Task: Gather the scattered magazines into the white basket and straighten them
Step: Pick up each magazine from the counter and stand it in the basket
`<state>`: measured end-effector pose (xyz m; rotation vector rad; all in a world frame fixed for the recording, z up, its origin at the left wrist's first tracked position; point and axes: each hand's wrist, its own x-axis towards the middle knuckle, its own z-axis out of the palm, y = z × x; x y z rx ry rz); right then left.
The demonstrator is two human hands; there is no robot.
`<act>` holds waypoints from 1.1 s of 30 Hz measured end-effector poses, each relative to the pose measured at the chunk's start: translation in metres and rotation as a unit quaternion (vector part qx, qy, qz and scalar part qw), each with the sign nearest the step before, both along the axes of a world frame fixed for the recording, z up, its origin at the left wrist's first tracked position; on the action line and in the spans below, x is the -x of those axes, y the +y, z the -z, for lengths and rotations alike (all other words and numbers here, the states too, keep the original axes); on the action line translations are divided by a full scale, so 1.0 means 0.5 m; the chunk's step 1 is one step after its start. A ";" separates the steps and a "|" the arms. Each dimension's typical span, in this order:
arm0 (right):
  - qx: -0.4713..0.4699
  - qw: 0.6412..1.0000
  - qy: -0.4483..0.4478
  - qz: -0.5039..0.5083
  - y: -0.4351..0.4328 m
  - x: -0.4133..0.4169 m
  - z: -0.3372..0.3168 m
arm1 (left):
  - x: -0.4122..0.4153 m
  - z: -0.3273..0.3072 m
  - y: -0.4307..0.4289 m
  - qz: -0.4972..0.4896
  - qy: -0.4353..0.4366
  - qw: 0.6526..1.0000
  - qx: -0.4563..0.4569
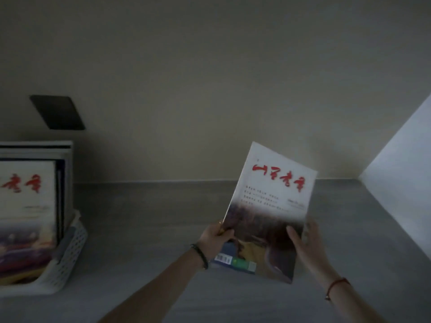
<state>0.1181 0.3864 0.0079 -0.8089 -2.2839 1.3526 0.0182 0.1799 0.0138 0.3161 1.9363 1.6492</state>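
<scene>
A magazine (270, 206) with a white cover and red brush lettering is held tilted above the grey table, right of centre. My left hand (215, 238) grips its lower left edge and my right hand (305, 243) grips its lower right edge. Behind its bottom corner a second magazine (233, 261) shows a blue back cover with a barcode; whether it is held or lying on the table I cannot tell. The white perforated basket (70, 252) stands at the far left with several magazines (25, 206) upright in it, the front one bearing the same red lettering.
The grey table (144, 229) runs back to a beige wall. A dark rectangular panel (57, 113) is fixed on the wall above the basket. A pale slanted panel (401, 194) closes the right side.
</scene>
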 end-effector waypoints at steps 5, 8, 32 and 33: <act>0.152 0.981 0.074 -0.090 -0.100 0.100 -0.093 | 0.039 -0.097 -0.190 -0.015 0.104 0.994 -0.019; 0.114 0.975 0.139 -0.128 -0.233 0.175 -0.157 | 0.076 -0.156 -0.332 -0.079 0.127 0.989 -0.013; -0.019 0.972 0.040 -0.230 -0.962 0.352 -0.079 | 0.240 -0.078 -1.035 -0.221 0.118 0.926 0.281; -0.017 0.973 0.042 -0.225 -0.964 0.351 -0.076 | 0.241 -0.072 -1.038 -0.219 0.123 0.928 0.277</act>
